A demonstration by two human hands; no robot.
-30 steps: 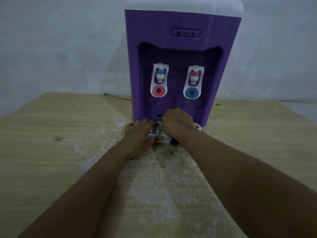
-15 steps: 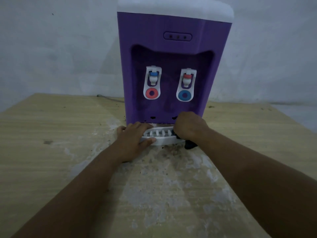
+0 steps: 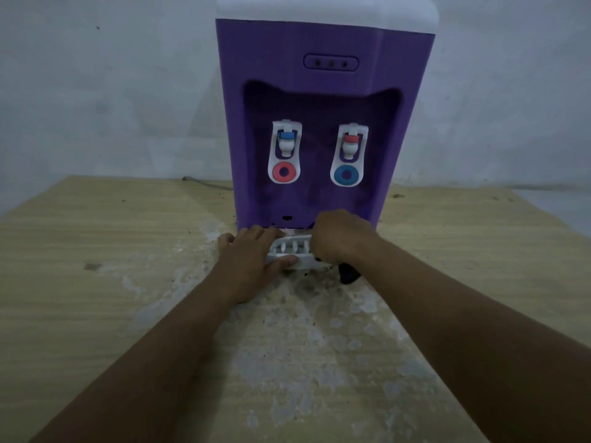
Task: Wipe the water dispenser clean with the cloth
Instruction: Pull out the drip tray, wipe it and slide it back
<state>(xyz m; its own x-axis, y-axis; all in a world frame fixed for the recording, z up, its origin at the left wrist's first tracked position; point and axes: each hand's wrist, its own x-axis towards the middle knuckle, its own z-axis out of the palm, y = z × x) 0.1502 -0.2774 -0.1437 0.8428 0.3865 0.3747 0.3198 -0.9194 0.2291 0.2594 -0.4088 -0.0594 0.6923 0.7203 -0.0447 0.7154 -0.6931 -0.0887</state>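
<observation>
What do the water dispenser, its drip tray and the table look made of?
Water dispenser: probably plastic, smooth moulded purple shell with rounded edges. Drip tray: white plastic, moulded slots. Table: wood or wood-look laminate, pale grain lines, whitish stained patches.

Purple water dispenser (image 3: 323, 100) (white-topped), white drip tray (image 3: 294, 247), black cloth (image 3: 348, 274), pale wood-grain table (image 3: 96, 251)

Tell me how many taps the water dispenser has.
2: the blue-capped tap is on the left of the water dispenser front, the red-capped tap on the right. None appears hidden.

Stained table (image 3: 96, 251), grey wall (image 3: 112, 91), possibly cable (image 3: 204, 183)
</observation>
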